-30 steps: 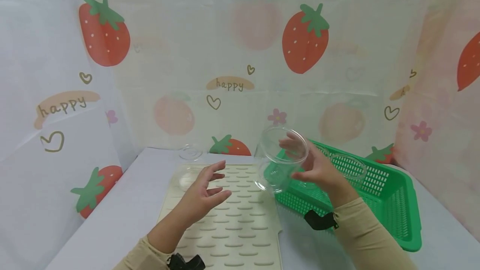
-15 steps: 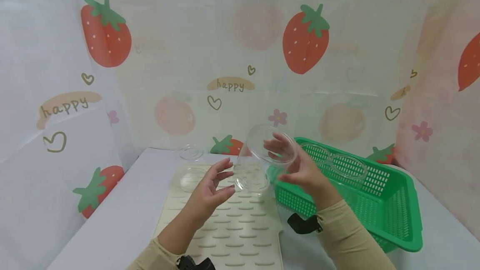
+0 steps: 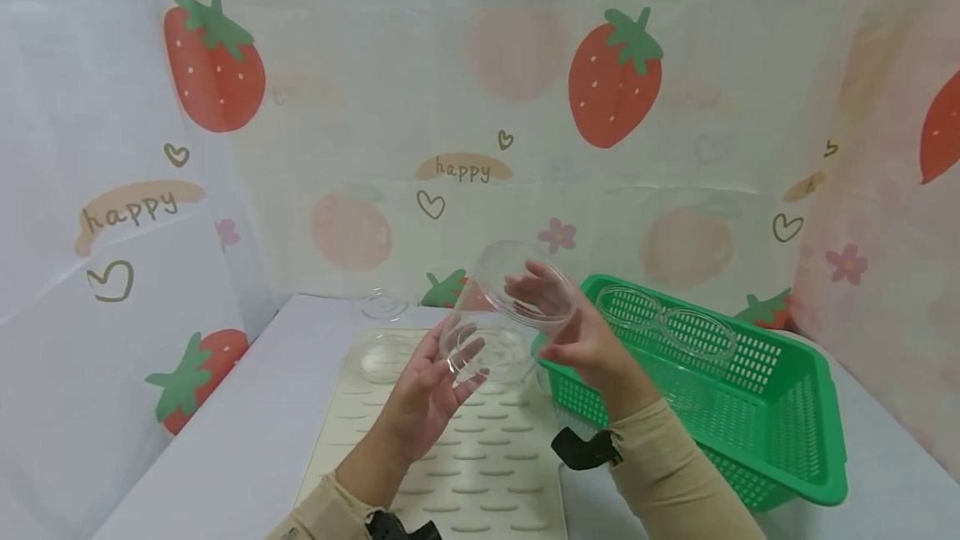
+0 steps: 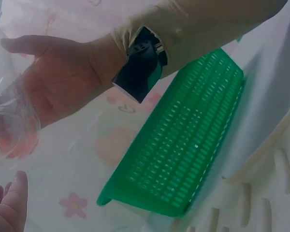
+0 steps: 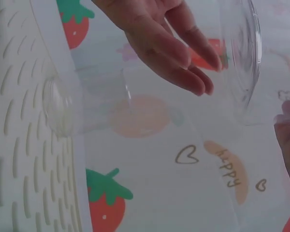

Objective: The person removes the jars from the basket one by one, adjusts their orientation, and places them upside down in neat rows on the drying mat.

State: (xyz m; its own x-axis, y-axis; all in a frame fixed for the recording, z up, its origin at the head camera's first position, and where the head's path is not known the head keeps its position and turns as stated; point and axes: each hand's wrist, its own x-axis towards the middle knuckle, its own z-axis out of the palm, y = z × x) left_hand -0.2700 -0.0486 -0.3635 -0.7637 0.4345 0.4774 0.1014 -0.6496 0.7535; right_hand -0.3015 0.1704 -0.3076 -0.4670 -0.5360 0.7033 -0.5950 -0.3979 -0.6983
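Above the ribbed cream mat, the right hand grasps a clear cup by its wide rim, tilted with its base toward the left hand, whose relaxed, spread fingers touch that base without closing on it. Just right of the mat sits a green basket with two clear cups. On the mat's far left corner lies a clear lid, and beyond it another.

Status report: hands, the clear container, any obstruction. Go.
Right hand grips clear container above mat. Left hand open, fingertips at its lower end. Green basket beside; nothing blocking.
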